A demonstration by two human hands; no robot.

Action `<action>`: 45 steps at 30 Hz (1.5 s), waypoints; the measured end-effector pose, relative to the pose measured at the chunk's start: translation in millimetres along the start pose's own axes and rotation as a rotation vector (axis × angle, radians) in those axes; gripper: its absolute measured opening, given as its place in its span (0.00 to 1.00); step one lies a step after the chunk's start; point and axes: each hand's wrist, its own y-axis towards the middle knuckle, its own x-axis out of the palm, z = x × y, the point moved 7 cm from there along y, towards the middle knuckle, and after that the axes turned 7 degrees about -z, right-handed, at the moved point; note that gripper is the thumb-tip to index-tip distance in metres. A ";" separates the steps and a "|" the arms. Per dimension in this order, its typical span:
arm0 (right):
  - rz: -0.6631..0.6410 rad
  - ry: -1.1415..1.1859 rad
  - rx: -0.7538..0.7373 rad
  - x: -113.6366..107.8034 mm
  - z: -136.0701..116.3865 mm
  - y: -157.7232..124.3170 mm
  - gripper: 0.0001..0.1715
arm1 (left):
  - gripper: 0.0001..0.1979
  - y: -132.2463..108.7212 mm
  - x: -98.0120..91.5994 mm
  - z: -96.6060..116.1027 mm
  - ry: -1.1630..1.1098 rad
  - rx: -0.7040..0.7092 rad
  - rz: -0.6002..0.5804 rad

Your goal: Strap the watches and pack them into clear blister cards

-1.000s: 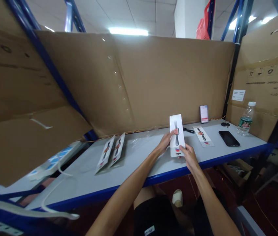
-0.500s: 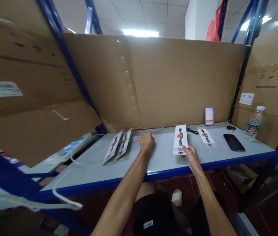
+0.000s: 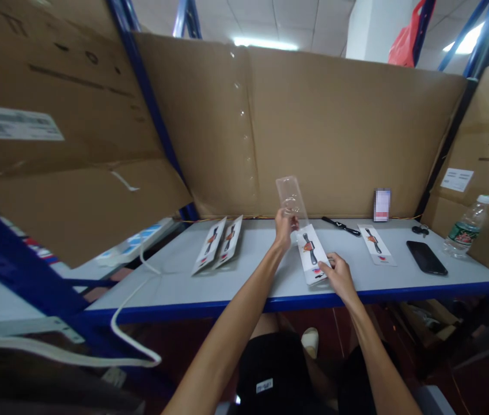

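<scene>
My left hand (image 3: 286, 226) is closed on a clear plastic blister shell (image 3: 291, 193), raised upright above the table. Its lower end meets the top of a white printed card (image 3: 311, 253), which my right hand (image 3: 337, 274) pinches at the lower right corner. The card pictures a black two-handled tool with an orange middle. A black two-handled tool like the pictured one (image 3: 341, 226) lies behind the card on the table. To the right rests another printed card (image 3: 376, 245). Two packaged cards (image 3: 209, 245) lean tilted on the left.
On the grey table (image 3: 153, 294) at right are a black phone (image 3: 426, 257), keys (image 3: 420, 230) and a water bottle (image 3: 469, 227). A lit phone (image 3: 381, 205) leans on the cardboard wall (image 3: 348, 132). A white cable (image 3: 118, 323) hangs at left.
My left hand has lifted the clear shell off the table and brought it right to the card. The card in my right hand has tilted and lowered. The view has shifted slightly.
</scene>
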 end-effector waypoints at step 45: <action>0.135 -1.224 0.159 -71.7 31.7 135.8 0.21 | 0.18 -50.2 60.6 -63.6 -0.251 -0.606 -0.446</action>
